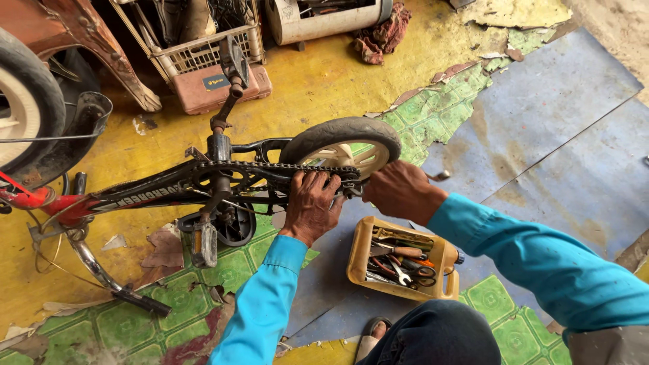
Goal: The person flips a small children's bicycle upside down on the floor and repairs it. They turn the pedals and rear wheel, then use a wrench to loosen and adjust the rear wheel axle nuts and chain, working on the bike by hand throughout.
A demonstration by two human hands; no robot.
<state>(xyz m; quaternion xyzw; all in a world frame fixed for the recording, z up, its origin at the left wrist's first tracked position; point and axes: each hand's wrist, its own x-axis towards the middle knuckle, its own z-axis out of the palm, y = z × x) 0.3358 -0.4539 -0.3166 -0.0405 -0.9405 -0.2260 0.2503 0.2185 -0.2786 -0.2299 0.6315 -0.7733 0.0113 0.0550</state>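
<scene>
chain: black bicycle chain (284, 166) runs left-right, just above left hand (312, 203)
left hand: fingers curled on chain
right hand (400, 190): closed at cream rear wheel (345, 145) axle, nearer

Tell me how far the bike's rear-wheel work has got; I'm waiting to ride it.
Done: bicycle lies upturned, chain on. In hand: left hand grips the frame by the rear wheel; right hand works a tool at the axle. Left: tools remain in the yellow tub.
</scene>
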